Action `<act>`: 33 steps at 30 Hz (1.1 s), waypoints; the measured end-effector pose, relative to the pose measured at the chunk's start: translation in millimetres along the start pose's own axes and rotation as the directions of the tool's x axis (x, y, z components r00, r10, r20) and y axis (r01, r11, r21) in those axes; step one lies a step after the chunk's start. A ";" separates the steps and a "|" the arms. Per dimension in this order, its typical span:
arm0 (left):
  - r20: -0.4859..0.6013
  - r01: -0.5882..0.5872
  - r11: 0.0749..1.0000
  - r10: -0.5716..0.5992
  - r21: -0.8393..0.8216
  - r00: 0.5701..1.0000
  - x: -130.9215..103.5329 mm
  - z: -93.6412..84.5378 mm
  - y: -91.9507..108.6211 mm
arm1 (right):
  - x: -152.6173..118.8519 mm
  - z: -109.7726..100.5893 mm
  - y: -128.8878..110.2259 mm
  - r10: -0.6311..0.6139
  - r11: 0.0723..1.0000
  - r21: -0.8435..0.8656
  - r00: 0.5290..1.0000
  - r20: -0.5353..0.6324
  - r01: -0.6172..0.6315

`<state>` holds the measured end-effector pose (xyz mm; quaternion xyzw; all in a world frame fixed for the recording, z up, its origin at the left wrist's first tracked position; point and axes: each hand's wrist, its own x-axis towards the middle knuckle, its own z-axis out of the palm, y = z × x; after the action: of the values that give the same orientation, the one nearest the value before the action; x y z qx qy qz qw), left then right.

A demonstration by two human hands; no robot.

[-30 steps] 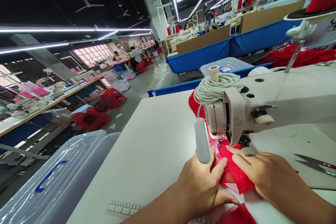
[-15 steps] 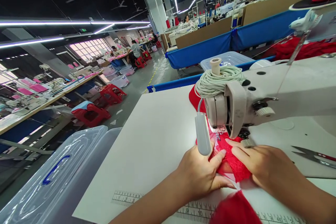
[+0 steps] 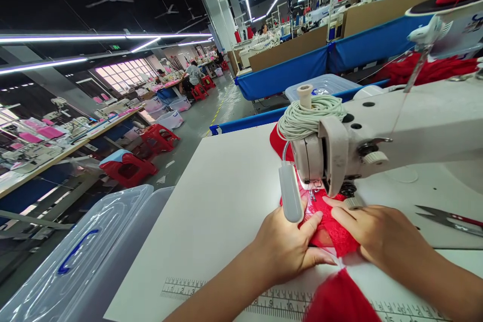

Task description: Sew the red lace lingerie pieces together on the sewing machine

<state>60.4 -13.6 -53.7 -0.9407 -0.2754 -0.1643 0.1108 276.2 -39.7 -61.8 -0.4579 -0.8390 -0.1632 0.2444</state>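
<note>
Slanting rows of sewing tables (image 3: 90, 136) stretch away behind a smooth white tabletop (image 3: 204, 196), where printed ruler marks (image 3: 271, 303) run beneath my left forearm (image 3: 226, 287). Ahead of me stands a sewing machine (image 3: 422, 131), its cream casing hard and rounded, with a coil of pale green cord (image 3: 309, 119) looped around a spool (image 3: 305, 93) on top and a slim grey lamp (image 3: 290, 193) hanging beside its front end. Openwork red lace (image 3: 341, 236), pebbly and limp, lies at the presser foot (image 3: 313, 195). My left hand (image 3: 287, 242) rests its fingers on it, thumb spread apart from the forefinger; my right hand (image 3: 377, 231) presses straight fingers on the other side, but its thumb is mostly hidden, so I cannot tell whether it pinches the lace. A blurred bunch of red fabric (image 3: 341, 299) sits nearer me, and dark-bladed scissors (image 3: 449, 219) lie to the right. On my left, a translucent plastic bin (image 3: 124, 266) wears a glossy, ribbed lid (image 3: 94, 234) with a blue handle (image 3: 77, 252). Beyond the machine, a clear lidded bin (image 3: 320, 83) sits in front of blue cloth troughs (image 3: 283, 75), with crumpled red cloth (image 3: 426, 69) heaped to its right. Pinkish things show in small bins (image 3: 169, 119) across the aisle (image 3: 196, 133).
</note>
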 end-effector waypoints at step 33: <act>-0.016 -0.012 0.998 0.013 0.061 1.000 0.1 -3.8 9.8 | -3.5 5.3 5.0 -0.002 0.997 0.080 0.998 -0.060 0.007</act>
<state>64.9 -22.8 -51.3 -0.9372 -0.2734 -0.1627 0.1426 280.7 -36.8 -67.9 -0.4407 -0.8382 -0.1435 0.2873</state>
